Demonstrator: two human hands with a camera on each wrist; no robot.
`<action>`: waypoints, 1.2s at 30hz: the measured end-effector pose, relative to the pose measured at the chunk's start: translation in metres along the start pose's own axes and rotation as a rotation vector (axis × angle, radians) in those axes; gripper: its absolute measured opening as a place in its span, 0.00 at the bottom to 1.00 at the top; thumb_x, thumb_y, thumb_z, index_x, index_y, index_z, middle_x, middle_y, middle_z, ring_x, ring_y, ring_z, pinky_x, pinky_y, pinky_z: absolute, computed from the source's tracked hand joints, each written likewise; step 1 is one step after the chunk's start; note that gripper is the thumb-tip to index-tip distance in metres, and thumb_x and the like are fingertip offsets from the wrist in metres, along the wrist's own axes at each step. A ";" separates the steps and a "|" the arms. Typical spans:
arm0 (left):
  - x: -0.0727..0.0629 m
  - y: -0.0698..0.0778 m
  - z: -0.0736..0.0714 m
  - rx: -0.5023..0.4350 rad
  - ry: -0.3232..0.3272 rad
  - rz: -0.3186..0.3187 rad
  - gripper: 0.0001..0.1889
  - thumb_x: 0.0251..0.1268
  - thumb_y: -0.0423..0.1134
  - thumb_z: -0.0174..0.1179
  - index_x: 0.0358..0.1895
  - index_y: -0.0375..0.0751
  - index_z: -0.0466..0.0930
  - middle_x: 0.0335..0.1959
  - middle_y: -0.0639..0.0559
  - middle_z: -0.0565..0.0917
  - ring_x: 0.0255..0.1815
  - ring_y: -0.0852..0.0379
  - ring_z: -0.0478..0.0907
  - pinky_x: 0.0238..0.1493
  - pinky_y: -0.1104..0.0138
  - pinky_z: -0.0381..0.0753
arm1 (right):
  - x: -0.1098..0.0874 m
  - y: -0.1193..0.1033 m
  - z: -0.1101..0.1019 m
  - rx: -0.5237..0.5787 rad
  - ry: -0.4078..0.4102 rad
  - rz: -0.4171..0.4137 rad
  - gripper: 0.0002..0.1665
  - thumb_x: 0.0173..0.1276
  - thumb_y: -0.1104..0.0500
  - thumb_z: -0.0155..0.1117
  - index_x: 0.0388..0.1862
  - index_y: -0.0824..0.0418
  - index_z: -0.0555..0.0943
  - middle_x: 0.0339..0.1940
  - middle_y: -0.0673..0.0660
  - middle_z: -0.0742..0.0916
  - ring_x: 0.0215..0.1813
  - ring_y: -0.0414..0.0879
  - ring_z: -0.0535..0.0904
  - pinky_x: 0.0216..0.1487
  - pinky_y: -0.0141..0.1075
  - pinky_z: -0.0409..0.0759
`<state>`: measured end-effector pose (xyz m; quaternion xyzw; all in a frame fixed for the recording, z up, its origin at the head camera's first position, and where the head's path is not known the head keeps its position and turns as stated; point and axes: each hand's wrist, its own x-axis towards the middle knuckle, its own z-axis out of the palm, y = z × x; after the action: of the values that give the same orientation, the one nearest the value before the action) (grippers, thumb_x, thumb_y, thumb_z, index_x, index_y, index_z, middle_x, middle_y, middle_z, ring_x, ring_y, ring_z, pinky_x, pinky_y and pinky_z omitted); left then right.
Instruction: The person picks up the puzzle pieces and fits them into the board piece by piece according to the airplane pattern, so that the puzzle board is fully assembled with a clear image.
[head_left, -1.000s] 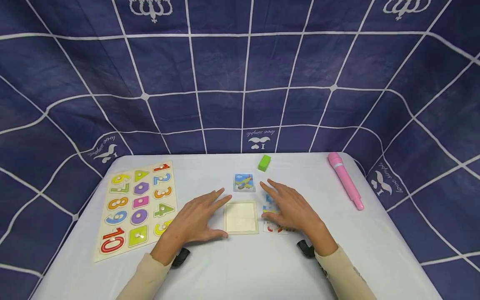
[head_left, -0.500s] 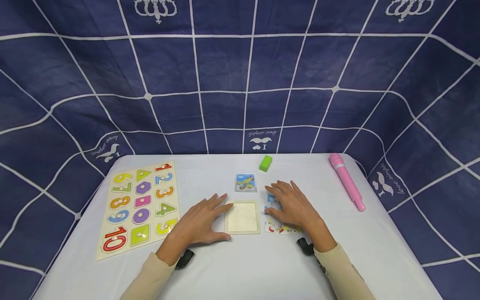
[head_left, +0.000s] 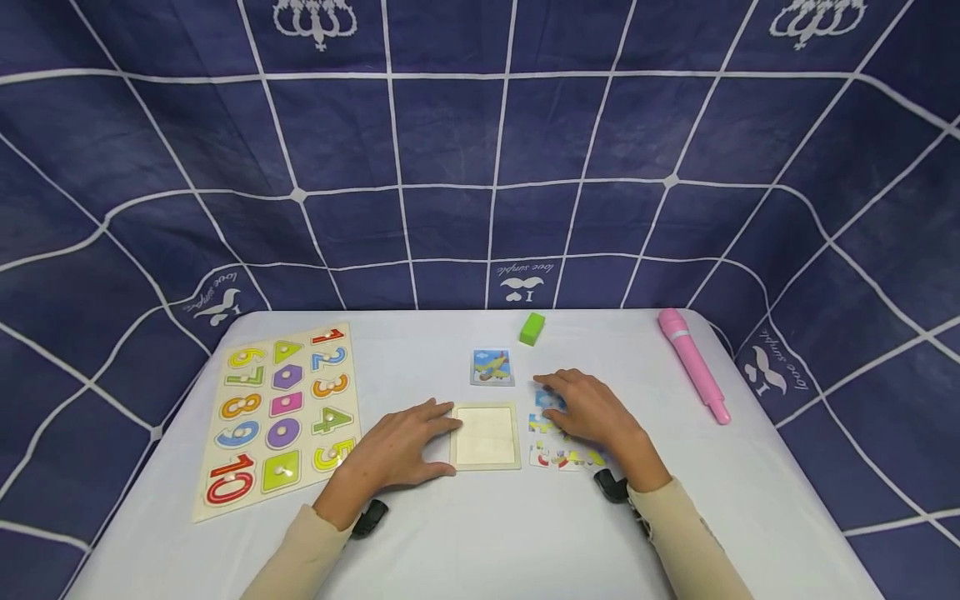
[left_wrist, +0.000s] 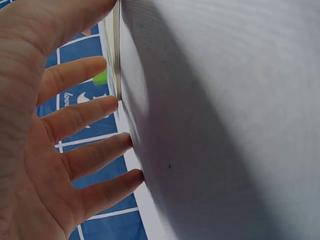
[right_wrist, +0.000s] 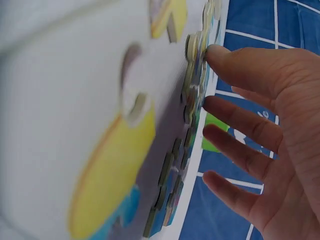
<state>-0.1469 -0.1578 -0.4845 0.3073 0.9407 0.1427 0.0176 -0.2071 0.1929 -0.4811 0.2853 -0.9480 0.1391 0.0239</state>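
My left hand [head_left: 397,446] rests at the left side of a shallow square wooden puzzle tray [head_left: 517,442]. Its fingers are fairly straight and spread; in the left wrist view the fingertips [left_wrist: 136,176] come down at the white cloth and the tray's edge. To the tray's right, my right hand [head_left: 596,408] is over a group of small jigsaw pieces [head_left: 551,456], hiding some of them. In the right wrist view its thumb tip is right at a row of pieces, the other fingers loosely extended. A yellow and blue jigsaw piece [right_wrist: 115,175] lies nearer that camera.
Behind the tray lies a small airplane picture [head_left: 492,367], with a green block [head_left: 532,328] farther back. A number and shape peg board [head_left: 258,433] occupies the left side. At the far right is a pink microphone-shaped stick [head_left: 696,367]. A blue checked curtain [head_left: 442,221] surrounds the table.
My right hand has shifted slightly right and closer over the jigsaw pieces, uncovering more of the nearer ones. The left hand has moved slightly down and settled by the tray's left edge.
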 end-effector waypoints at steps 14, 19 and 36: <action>-0.001 -0.001 0.002 0.003 0.013 0.006 0.35 0.59 0.64 0.78 0.66 0.51 0.87 0.75 0.47 0.79 0.77 0.39 0.74 0.68 0.46 0.81 | 0.007 0.007 0.001 0.042 -0.083 0.028 0.30 0.71 0.55 0.78 0.71 0.56 0.84 0.62 0.55 0.88 0.61 0.51 0.84 0.63 0.52 0.84; -0.001 0.000 0.002 -0.001 0.010 0.012 0.35 0.60 0.63 0.78 0.67 0.51 0.87 0.76 0.47 0.79 0.78 0.40 0.73 0.69 0.46 0.81 | 0.006 0.009 -0.001 0.046 -0.082 0.021 0.28 0.71 0.57 0.78 0.68 0.56 0.85 0.60 0.54 0.88 0.61 0.52 0.84 0.62 0.53 0.83; -0.002 0.001 0.002 0.001 0.004 0.001 0.34 0.61 0.62 0.78 0.67 0.51 0.86 0.76 0.47 0.78 0.79 0.40 0.72 0.69 0.44 0.81 | 0.011 0.000 -0.003 0.039 -0.123 0.017 0.25 0.71 0.56 0.77 0.65 0.60 0.87 0.52 0.54 0.87 0.52 0.46 0.80 0.56 0.46 0.83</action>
<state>-0.1444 -0.1573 -0.4866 0.3074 0.9407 0.1429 0.0158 -0.2164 0.1875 -0.4767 0.2859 -0.9471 0.1401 -0.0414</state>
